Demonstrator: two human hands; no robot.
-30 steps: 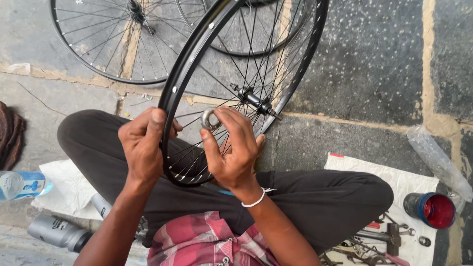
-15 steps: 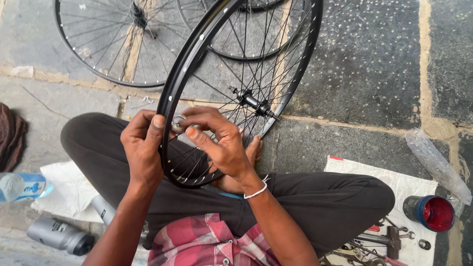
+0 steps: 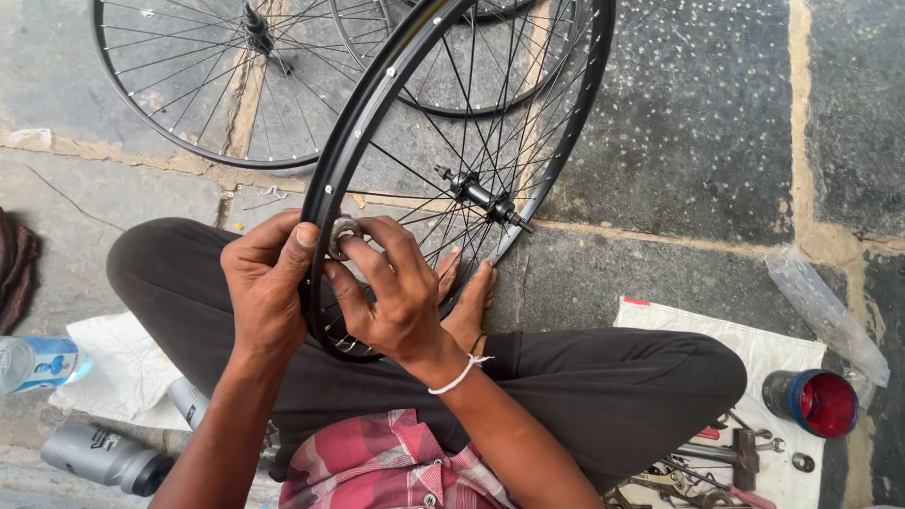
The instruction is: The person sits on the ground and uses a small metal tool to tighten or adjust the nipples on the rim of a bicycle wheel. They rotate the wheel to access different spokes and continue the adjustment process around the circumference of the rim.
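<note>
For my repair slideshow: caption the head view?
Both hands work a spoke wrench on a black bicycle wheel.

A black spoked bicycle wheel stands upright on the lap, a small round metal spoke tool against its rim.

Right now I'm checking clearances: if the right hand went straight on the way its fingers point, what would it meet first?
Probably the left hand's thumb: the right hand points up-left, holding a small round metal tool at the black rim.
</note>
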